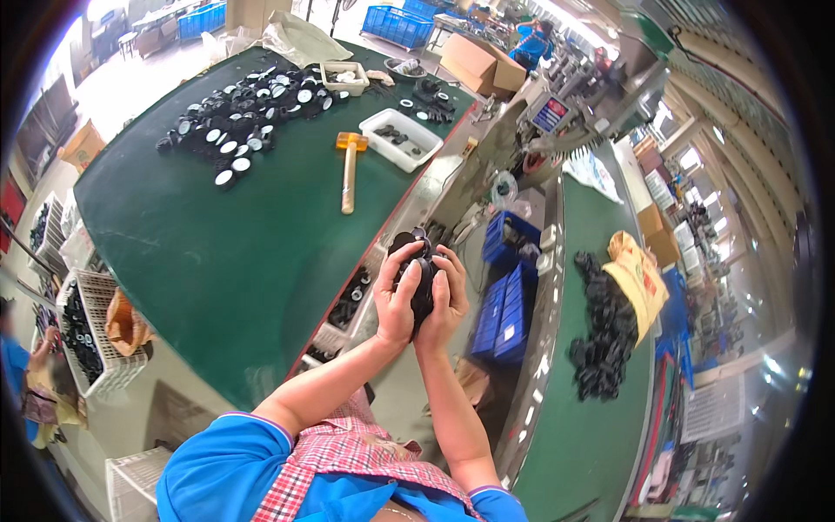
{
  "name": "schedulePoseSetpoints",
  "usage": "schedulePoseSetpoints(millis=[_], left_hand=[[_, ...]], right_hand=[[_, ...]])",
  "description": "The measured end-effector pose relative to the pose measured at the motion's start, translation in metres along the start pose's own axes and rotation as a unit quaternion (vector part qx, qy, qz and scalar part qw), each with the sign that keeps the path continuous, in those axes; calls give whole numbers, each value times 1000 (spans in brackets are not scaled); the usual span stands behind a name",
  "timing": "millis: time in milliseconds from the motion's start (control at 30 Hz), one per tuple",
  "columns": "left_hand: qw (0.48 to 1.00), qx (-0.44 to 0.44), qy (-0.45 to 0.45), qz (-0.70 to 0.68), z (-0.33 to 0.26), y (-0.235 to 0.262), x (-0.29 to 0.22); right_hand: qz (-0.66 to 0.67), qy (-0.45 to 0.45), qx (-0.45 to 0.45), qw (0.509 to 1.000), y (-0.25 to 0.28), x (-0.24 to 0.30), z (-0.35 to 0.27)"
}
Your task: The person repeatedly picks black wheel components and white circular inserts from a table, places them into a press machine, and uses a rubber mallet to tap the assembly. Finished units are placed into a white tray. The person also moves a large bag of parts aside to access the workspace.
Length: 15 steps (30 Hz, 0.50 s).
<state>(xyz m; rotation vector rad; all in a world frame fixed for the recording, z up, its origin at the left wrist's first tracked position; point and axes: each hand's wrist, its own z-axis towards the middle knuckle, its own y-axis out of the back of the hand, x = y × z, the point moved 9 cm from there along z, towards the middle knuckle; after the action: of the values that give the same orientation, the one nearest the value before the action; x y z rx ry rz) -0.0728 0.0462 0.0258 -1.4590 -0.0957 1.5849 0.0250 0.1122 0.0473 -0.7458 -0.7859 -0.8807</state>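
Note:
In front of my body, both arms stretch out and my hands are cupped together around several small black parts. My left hand [397, 300] presses on them from the left, fingers curled. My right hand [445, 296] closes on them from the right. The black parts [423, 283] look rounded and dark, and some show above the fingertips; the rest is hidden by my palms. Below and left of my hands, a white crate of black parts [355, 296] stands beside the green table [252, 278].
On the table lie a heap of black parts with white discs [235, 122], a mallet [350, 170] and a white tray [402, 139]. Blue bins [507, 309] stand to the right. A second green bench [574, 444] carries piled black parts [604, 335] and a sack [637, 283]. People work nearby.

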Motion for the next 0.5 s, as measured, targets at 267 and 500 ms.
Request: schedulePoseSetpoints(millis=[267, 500], left_hand=[[994, -102, -33, 8, 201, -42, 129], [977, -199, -80, -5, 348, -39, 196]], right_hand=[[1, -34, 67, 997, -18, -125, 222], [48, -94, 134, 985, -66, -238, 360]])
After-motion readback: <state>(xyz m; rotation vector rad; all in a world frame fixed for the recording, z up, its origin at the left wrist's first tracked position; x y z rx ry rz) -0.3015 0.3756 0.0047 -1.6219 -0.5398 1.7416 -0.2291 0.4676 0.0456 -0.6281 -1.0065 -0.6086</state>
